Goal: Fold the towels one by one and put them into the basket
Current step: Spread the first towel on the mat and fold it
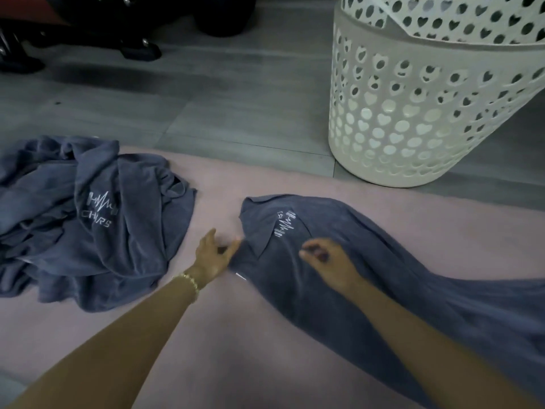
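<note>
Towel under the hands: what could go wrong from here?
1. The towel lies twisted, its right end running out of view, so a fold started now may come out crooked.
2. Its flipped corner by the left hand could get trapped as a crease.
3. The unfolded pile lies close by on the left; a sweeping arm might drag it.

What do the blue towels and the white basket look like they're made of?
Spread towel: soft, matte, terry-like cloth, probably cotton. It drapes and wrinkles loosely, and its white logo looks stitched or printed. Towel pile: apparently the same fabric, crumpled in soft folds. Basket: rigid, smooth off-white plastic, moulded with heart-shaped holes.
</note>
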